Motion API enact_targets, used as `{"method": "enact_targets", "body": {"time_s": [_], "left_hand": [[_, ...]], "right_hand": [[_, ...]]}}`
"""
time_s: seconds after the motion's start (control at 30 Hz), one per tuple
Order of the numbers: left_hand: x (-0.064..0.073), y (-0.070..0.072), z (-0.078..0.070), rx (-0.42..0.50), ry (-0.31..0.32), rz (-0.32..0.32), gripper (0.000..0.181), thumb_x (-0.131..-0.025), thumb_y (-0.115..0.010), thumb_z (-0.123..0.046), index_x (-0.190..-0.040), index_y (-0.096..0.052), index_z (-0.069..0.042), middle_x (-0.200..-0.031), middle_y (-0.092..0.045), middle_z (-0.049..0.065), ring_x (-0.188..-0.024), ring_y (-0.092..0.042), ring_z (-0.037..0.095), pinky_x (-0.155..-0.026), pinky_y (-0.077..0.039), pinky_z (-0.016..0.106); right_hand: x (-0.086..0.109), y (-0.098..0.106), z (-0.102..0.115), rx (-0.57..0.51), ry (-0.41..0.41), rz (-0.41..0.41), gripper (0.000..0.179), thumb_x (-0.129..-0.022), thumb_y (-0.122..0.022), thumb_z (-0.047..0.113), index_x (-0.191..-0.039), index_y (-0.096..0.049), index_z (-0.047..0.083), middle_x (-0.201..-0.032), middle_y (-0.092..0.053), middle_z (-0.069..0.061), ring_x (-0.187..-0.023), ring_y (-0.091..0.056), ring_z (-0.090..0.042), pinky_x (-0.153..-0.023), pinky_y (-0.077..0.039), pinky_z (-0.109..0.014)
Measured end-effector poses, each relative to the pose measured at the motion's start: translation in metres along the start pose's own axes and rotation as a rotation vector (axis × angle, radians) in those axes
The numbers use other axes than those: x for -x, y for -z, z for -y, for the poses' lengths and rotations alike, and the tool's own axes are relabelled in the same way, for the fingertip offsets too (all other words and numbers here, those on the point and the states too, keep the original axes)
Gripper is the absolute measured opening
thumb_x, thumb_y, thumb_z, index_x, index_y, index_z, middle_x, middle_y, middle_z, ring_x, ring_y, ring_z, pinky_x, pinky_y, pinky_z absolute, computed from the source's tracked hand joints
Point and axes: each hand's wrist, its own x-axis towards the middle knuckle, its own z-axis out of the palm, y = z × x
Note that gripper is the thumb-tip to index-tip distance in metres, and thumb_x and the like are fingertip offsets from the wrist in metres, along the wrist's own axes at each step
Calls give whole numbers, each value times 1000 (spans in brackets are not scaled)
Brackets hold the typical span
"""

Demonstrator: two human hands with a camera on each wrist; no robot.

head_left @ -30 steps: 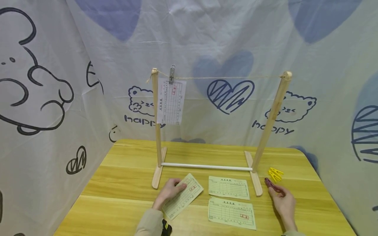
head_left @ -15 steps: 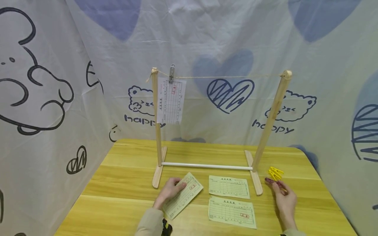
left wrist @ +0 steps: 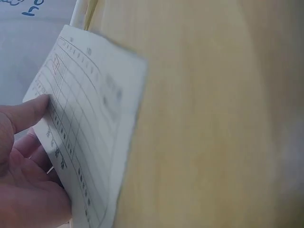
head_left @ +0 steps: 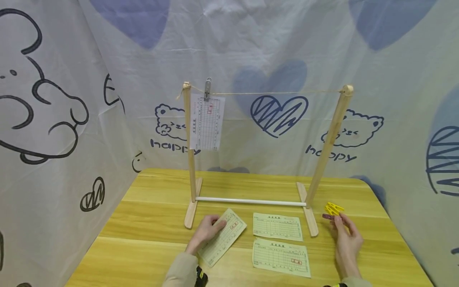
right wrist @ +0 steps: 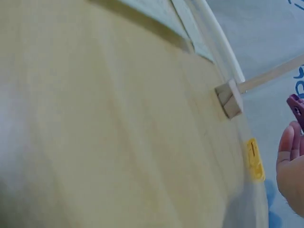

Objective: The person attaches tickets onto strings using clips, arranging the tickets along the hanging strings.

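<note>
My left hand (head_left: 206,231) holds a pale green printed form (head_left: 229,237) by its left edge, thumb on top and fingers beneath, as the left wrist view also shows. The form is tilted and carries a red stamp. At the right of the table my right hand (head_left: 348,243) pinches a dark red clothespin (head_left: 328,216) between thumb and fingers; in the right wrist view this clothespin (right wrist: 297,108) is partly cut off by the frame edge. Just beyond that hand lie yellow clothespins (head_left: 334,208). Two more forms, an upper form (head_left: 277,226) and a lower form (head_left: 279,258), lie flat between the hands.
A wooden stand with a left post (head_left: 190,159) and right post (head_left: 328,149) is joined by a white rod (head_left: 251,201). A string (head_left: 272,93) runs across its top. From it hangs a white form (head_left: 207,125) under a metal clip (head_left: 207,89).
My right hand has shifted slightly right and lifted a little. The dark red clothespin has turned from slanting to nearly level. My left hand and its form have hardly moved.
</note>
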Motion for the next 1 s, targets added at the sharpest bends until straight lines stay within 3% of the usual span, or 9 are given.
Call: {"method": "enact_targets", "body": {"time_s": [0.17,0.4,0.53,0.8,1.0], "left_hand": [[-1,0,-2,-2,-8,-11,28,-103,-58,-24,-101,-70,1,-80,-66,10,-63,-54,9,-53,-44,20],[-1,0,-5,12,-13,-24,27,-103,-58,-23,-105,-71,1,-86,-67,12,-69,-55,13,-57,-45,21],[-3,0,-7,8,-23,-43,28,-102,-59,-23,-106,-71,1,-89,-68,11,-72,-55,13,-61,-45,21],[-4,0,-16,34,-47,-105,27,-101,-61,-23,-106,-72,1,-92,-70,13,-76,-57,14,-65,-47,22],[-4,0,-22,87,-93,-200,26,-100,-63,-22,-103,-74,1,-91,-72,17,-73,-58,11,-62,-47,19]], "right_hand": [[3,-8,3,-155,111,28,10,-89,-72,1,-97,-76,-3,-85,-75,-2,-72,-73,-10,-69,-61,-20],[8,-17,7,-144,197,46,10,-93,-68,4,-94,-77,0,-90,-71,-2,-76,-73,-9,-75,-61,-18],[9,-23,10,-147,224,68,18,-95,-66,7,-97,-74,-9,-95,-67,-5,-82,-71,-11,-80,-60,-19],[12,-37,21,-152,214,97,18,-93,-68,2,-109,-68,-5,-90,-72,-1,-81,-72,-8,-78,-59,-16],[14,-46,26,-231,176,144,19,-92,-67,-3,-111,-68,-2,-91,-70,-5,-81,-71,-12,-77,-60,-18]]}}
